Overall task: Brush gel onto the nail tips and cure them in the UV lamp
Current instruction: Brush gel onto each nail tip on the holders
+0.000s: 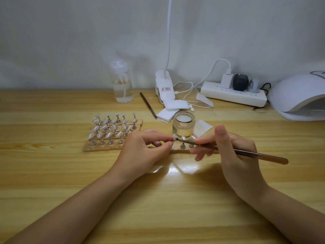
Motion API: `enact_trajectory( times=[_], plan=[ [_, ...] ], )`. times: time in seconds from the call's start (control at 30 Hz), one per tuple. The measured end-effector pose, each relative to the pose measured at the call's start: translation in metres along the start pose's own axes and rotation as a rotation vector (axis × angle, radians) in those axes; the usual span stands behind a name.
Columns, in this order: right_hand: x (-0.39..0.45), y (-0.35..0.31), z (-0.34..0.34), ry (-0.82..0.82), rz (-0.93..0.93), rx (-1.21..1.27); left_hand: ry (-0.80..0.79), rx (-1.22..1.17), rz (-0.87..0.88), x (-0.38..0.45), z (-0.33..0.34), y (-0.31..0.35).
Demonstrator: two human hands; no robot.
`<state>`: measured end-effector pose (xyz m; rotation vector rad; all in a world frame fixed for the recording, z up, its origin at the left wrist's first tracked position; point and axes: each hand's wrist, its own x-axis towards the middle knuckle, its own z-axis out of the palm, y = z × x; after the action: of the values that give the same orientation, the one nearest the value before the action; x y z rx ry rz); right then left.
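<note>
My right hand (pixel 233 152) grips a brown gel brush (pixel 246 153), its bristle end touching a clear nail tip (pixel 175 137) on a small metal stand. My left hand (pixel 149 147) pinches that stand from the left. Two more tips on stands (pixel 182 145) sit beside it on a wooden strip (pixel 179 151). Just behind them is an open glass jar (pixel 183 125) of clear gel. To the left, wooden strips (pixel 98 147) carry several more tips on stands. The white UV lamp (pixel 299 97) sits at the far right with its opening facing the table.
A pump bottle (pixel 123 83) with clear liquid stands at the back. A second brush (pixel 148 105) lies next to white pads (pixel 169 110). A clip lamp base (pixel 164 87), cables and a power strip (pixel 233 94) line the wall. A wipe (pixel 202 128) lies right of the jar.
</note>
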<state>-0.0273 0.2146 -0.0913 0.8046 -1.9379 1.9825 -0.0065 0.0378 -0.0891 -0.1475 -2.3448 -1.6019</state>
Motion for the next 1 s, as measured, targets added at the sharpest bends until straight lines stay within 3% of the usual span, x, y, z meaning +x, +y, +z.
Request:
enact_trajectory(
  times=[0.13, 0.4, 1.0],
  plan=[
    [-0.0031, 0.0002, -0.002, 0.061, -0.014, 0.006, -0.003, 0.016, -0.001, 0.0002, 0.0003, -0.0015],
    [-0.001, -0.0008, 0.0015, 0.021, 0.024, -0.016, -0.007, 0.007, -0.003, -0.0007, 0.001, -0.0021],
    [-0.0001, -0.0049, -0.0004, 0.09, 0.065, 0.055, -0.013, -0.032, -0.052, -0.0009, 0.0022, -0.002]
  ],
)
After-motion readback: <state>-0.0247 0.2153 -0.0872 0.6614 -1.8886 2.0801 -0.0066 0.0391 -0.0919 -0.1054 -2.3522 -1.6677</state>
